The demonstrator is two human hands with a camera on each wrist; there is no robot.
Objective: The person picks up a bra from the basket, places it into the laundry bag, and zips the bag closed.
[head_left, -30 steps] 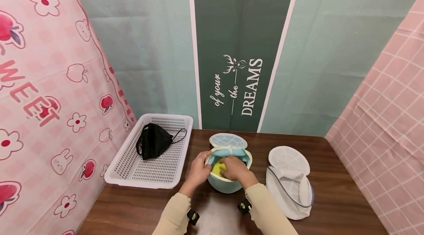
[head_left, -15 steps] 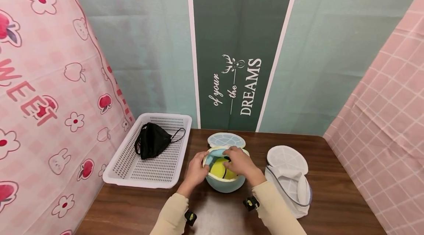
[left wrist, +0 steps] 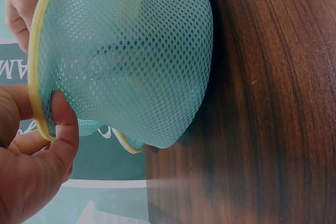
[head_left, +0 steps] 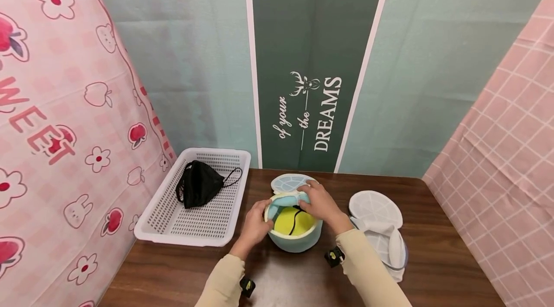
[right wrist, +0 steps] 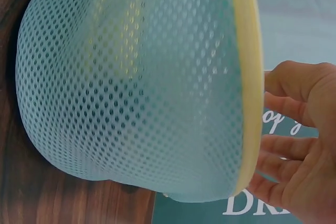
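Observation:
A light-blue mesh laundry bag (head_left: 298, 245) with a pale yellow rim stands upright on the table, its round lid (head_left: 289, 182) folded open behind it. Inside lies a rounded yellow item (head_left: 283, 223) crossed by a thin black strap or cord; its exact kind is unclear. My left hand (head_left: 255, 225) pinches the left side of the rim between thumb and fingers, also plain in the left wrist view. At the back right of the rim, my right hand (head_left: 322, 203) grips the edge. The rim hides its fingertips in the right wrist view.
To the left stands a white perforated plastic basket (head_left: 186, 239) holding a black cloth item (head_left: 201, 189) with a cord loop. On the right lies a white mesh laundry bag (head_left: 397, 249), unzipped, its round lid (head_left: 374, 208) flipped back. Fabric curtains rise behind and at both sides.
My right hand has come up out of the bag, off the yellow item, and moved to the back right rim. The left hand keeps its hold, and more of the yellow item shows.

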